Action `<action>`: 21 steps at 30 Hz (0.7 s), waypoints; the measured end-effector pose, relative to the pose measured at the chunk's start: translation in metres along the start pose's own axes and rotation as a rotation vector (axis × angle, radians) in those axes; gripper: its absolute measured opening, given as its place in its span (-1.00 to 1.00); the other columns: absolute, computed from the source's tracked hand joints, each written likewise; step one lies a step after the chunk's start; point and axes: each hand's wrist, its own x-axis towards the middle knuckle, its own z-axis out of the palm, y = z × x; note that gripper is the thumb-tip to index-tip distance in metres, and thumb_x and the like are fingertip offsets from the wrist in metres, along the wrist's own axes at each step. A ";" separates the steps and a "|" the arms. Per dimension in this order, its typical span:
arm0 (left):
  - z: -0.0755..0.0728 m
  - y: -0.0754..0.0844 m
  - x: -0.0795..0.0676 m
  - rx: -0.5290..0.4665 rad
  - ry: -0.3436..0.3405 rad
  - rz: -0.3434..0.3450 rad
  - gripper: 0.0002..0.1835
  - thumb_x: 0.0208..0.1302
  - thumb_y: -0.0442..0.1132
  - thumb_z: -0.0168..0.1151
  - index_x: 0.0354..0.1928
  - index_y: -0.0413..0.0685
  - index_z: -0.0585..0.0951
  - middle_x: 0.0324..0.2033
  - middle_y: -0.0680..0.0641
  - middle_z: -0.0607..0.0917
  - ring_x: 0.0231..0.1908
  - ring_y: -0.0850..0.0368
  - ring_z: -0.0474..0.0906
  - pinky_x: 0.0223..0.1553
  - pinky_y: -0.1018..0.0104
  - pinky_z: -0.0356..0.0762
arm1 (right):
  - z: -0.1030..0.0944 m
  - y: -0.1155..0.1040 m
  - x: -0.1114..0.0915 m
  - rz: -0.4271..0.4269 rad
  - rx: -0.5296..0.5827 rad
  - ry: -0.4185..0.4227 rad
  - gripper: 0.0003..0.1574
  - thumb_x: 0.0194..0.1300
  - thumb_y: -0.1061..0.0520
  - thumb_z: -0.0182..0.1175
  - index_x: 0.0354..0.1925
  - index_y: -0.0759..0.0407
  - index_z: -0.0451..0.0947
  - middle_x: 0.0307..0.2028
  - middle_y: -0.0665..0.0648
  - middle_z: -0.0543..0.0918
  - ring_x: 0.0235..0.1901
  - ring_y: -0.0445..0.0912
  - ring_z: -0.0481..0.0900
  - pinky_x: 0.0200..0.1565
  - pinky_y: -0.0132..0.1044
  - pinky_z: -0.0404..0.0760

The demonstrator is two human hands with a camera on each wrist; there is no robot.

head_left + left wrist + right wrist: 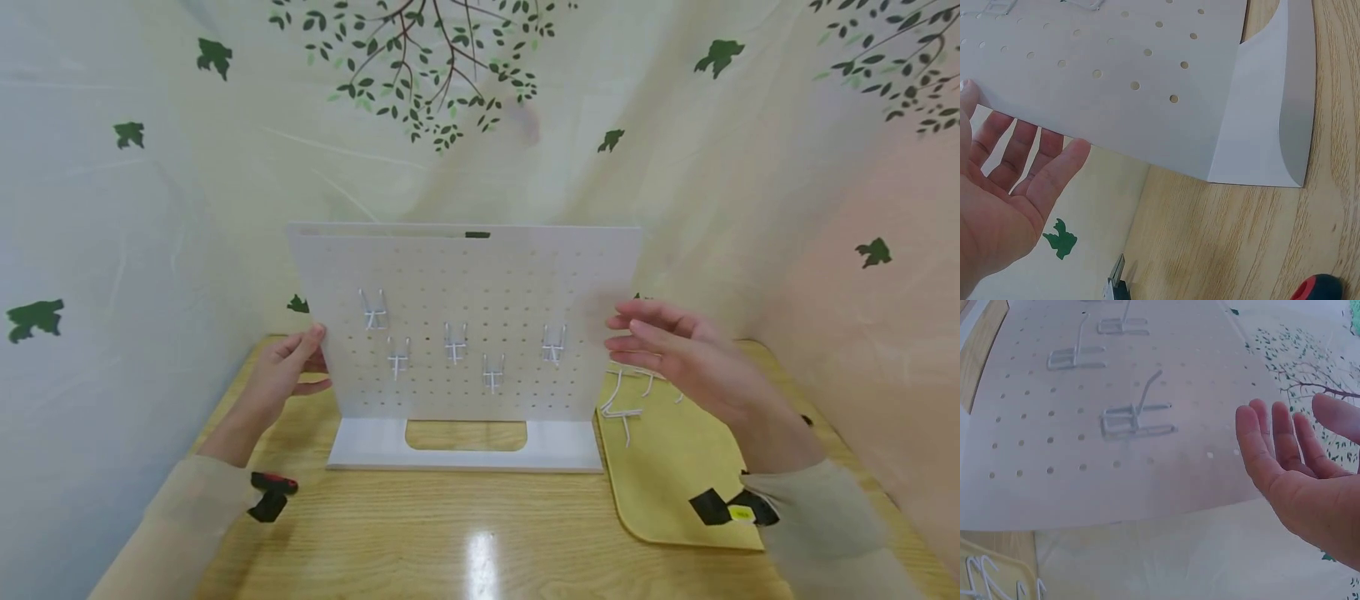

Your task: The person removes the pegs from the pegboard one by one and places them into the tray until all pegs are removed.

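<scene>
A white pegboard (450,283) stands upright on a flat white base (367,442) with a rounded cutout. Several white wire hooks (554,343) are fixed to its front face, each with a prong sticking out. At the board's left edge my left hand (281,371) pinches it, thumb in front and fingers along the edge and behind. My right hand (690,354) is beside the right edge, fingers loosely extended and holding nothing; in the right wrist view a gap shows between its palm side and thumb, and the fingertips (1247,419) overlap the board's edge region.
To the right of the base lies a yellow tray (675,500) bearing loose white hooks (622,412). A tool handle in red and black (1319,289) and a pointed metal tool tip (1117,269) are on the wooden table (420,533) at left. Leaf-print cloth (660,192) surrounds the table.
</scene>
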 end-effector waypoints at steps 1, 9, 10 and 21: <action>0.000 0.000 0.000 -0.001 -0.001 0.001 -0.40 0.42 0.32 0.09 -0.06 -0.12 0.64 -0.17 -0.15 0.65 -0.16 0.02 0.63 -0.16 0.15 0.74 | 0.005 -0.002 0.002 0.009 -0.038 0.026 -0.59 0.59 0.32 -0.05 0.32 0.32 0.37 0.19 0.20 0.52 0.13 0.06 0.61 0.20 -0.12 0.58; 0.000 0.000 0.001 0.008 0.003 0.002 -0.40 0.42 0.32 0.08 -0.04 -0.11 0.64 -0.19 -0.12 0.66 -0.15 0.02 0.63 -0.17 0.16 0.74 | 0.038 -0.008 0.027 0.089 -0.189 0.087 -0.38 0.51 0.20 0.17 0.43 0.29 0.27 0.34 0.41 0.33 0.15 0.14 0.57 0.14 -0.08 0.63; 0.000 0.000 0.001 0.008 0.003 0.001 -0.39 0.42 0.32 0.08 -0.03 -0.12 0.64 -0.19 -0.13 0.66 -0.15 0.01 0.63 -0.17 0.16 0.74 | 0.041 -0.007 0.031 0.099 -0.199 0.079 -0.37 0.50 0.19 0.19 0.43 0.29 0.27 0.34 0.40 0.34 0.16 0.17 0.56 0.13 -0.07 0.64; 0.000 0.000 0.000 -0.014 -0.012 0.008 -0.49 0.44 0.28 0.09 -0.11 -0.02 0.66 -0.24 -0.03 0.68 -0.18 0.06 0.65 -0.14 0.13 0.74 | 0.072 0.004 0.070 0.143 -0.150 -0.016 -0.39 0.46 0.22 0.23 0.37 0.38 0.37 0.41 0.19 0.34 0.15 0.23 0.58 0.11 0.00 0.65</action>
